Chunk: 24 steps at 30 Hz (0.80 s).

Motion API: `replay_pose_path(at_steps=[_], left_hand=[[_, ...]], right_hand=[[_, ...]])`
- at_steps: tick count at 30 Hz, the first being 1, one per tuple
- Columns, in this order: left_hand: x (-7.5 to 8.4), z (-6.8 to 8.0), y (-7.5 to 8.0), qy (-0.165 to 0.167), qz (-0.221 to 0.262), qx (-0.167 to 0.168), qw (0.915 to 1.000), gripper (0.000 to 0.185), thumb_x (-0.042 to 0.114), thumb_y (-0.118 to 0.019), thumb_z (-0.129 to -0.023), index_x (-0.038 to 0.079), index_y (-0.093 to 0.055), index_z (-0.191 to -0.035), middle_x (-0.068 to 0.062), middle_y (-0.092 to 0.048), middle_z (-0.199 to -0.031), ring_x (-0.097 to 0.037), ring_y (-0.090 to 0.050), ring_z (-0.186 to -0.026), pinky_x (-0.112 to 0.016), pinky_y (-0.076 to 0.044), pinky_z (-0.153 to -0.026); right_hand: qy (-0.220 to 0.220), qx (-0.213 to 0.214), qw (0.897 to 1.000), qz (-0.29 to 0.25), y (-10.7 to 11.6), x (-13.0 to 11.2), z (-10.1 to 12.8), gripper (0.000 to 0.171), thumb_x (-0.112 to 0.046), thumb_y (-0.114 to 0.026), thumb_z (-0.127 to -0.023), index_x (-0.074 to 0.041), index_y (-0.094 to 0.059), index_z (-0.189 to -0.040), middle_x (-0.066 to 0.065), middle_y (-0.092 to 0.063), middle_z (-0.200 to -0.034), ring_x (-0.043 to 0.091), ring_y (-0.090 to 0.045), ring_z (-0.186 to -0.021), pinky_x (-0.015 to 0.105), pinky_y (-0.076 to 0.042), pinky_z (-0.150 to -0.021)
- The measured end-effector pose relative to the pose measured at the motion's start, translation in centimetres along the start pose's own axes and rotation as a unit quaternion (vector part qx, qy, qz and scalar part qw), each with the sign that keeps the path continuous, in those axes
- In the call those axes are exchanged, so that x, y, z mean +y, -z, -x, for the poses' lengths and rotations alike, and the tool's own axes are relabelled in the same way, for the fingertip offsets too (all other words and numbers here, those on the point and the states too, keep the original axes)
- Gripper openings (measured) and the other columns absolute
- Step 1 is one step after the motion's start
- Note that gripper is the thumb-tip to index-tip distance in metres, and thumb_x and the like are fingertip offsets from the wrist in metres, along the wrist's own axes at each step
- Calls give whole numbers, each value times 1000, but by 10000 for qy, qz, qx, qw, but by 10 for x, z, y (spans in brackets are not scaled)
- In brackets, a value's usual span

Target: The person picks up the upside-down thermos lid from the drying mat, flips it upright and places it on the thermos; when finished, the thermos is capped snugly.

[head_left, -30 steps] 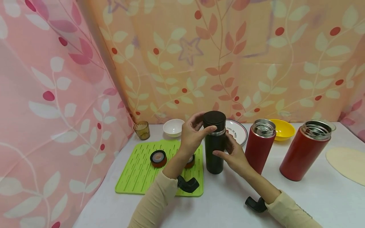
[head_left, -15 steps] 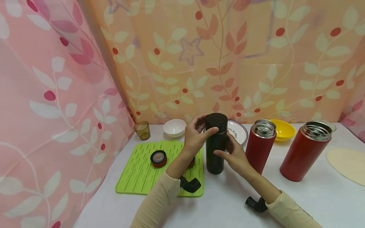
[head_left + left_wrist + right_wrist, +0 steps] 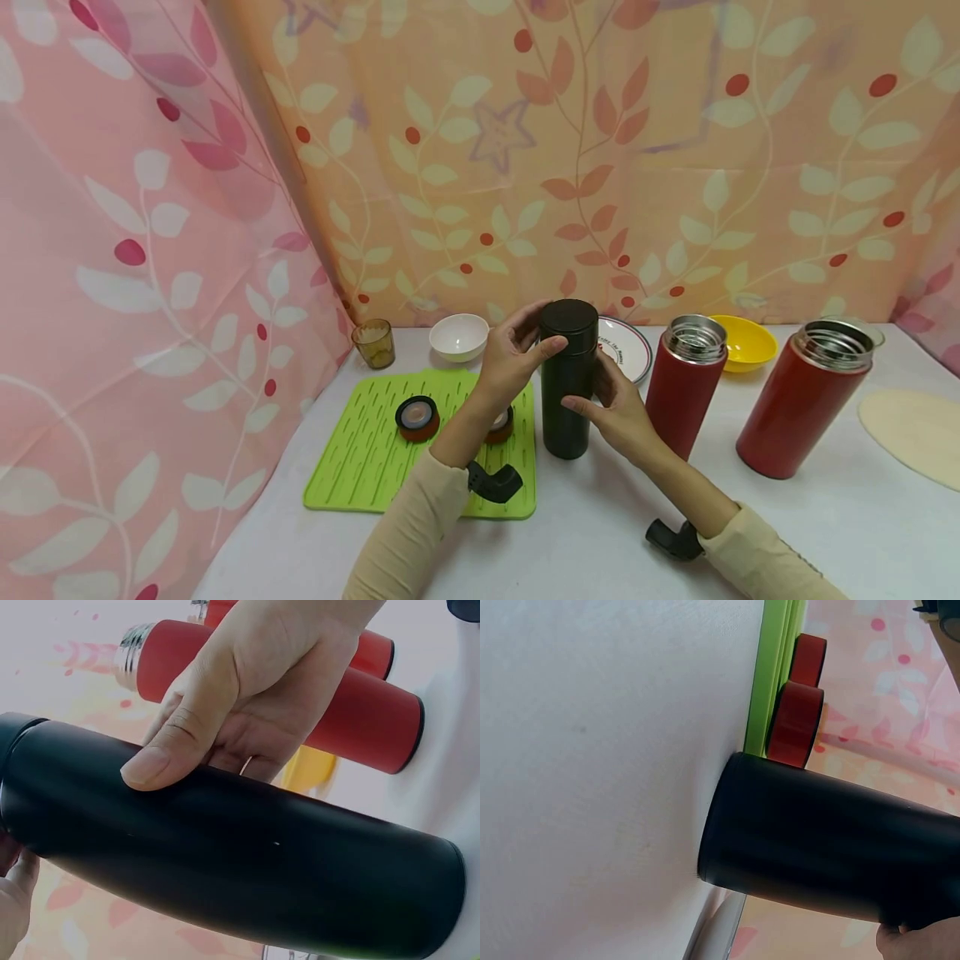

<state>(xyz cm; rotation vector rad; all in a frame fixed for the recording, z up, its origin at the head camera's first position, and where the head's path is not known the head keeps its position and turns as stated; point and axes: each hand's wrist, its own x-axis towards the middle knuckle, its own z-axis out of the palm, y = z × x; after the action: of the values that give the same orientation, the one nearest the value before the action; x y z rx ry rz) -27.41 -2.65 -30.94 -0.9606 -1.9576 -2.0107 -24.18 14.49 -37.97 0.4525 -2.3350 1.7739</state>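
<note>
A black thermos bottle (image 3: 566, 408) stands upright on the table just right of the green mat, its black lid (image 3: 568, 327) seated on top with only a thin seam between them. My left hand (image 3: 510, 358) grips the lid, thumb across the near side and fingers behind. Lower down, my right hand (image 3: 621, 408) holds the body from the right; its thumb (image 3: 154, 765) lies on the bottle in the left wrist view. Two red-and-black lids, one (image 3: 417, 417) in plain sight and another (image 3: 500, 425) partly behind my left wrist, lie on the mat.
Two lidless red thermos bottles (image 3: 686, 383) (image 3: 806, 400) stand to the right. Behind are an amber glass (image 3: 373, 343), a white bowl (image 3: 459, 337), a plate (image 3: 633, 350) and a yellow bowl (image 3: 746, 343). The green mat (image 3: 352, 467) lies left; a cream oval mat (image 3: 911, 433) lies far right.
The silver neck seen under the black lid a second ago is now covered; the lid sits lower. My left hand shifted slightly right, then slightly back left. My right hand keeps its hold.
</note>
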Motion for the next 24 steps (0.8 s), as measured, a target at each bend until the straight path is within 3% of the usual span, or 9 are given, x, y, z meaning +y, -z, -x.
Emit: replay_pose_path(at_steps=[8, 12, 17, 24], left_hand=[[23, 3, -1, -225, -534, -216, 9981, 52, 0, -61, -85, -10, -41, -132, -27, -47, -131, -34, -47, -123, -38, -37, -104], [32, 5, -5, -139, -706, -56, 9974, 52, -2, -64, -82, -11, -44, -129, -26, -49, -128, -35, -51, -119, -35, -39, -103], [36, 4, -9, 69, -607, 239, 9978, 54, -1, -69, -78, -10, -46, -127, -23, -51, -127, -32, -54, -116, -30, -40, -102], [34, 6, -9, 139, -396, 283, 9987, 50, 1, -65, -81, -11, -46, -127, -25, -50, -127, -31, -51, -120, -33, -39, -102]], right_hand=[[-39, 18, 10000, 85, -1, -1, 1, 82, -27, -69, -81, -18, -21, -147, 11, -35, -146, 29, -36, -134, 41, -34, -104], [-16, 26, 10000, 92, -1, -1, 1, 82, -26, -70, -81, -18, -21, -147, 11, -35, -146, 29, -36, -133, 41, -34, -103], [26, 39, 9999, 98, 0, -1, 1, 83, -27, -70, -81, -18, -21, -147, 11, -35, -147, 29, -36, -134, 41, -34, -104], [-34, 26, 10000, 77, -1, -1, 1, 83, -27, -70, -80, -19, -21, -146, 11, -35, -147, 29, -35, -134, 42, -33, -104]])
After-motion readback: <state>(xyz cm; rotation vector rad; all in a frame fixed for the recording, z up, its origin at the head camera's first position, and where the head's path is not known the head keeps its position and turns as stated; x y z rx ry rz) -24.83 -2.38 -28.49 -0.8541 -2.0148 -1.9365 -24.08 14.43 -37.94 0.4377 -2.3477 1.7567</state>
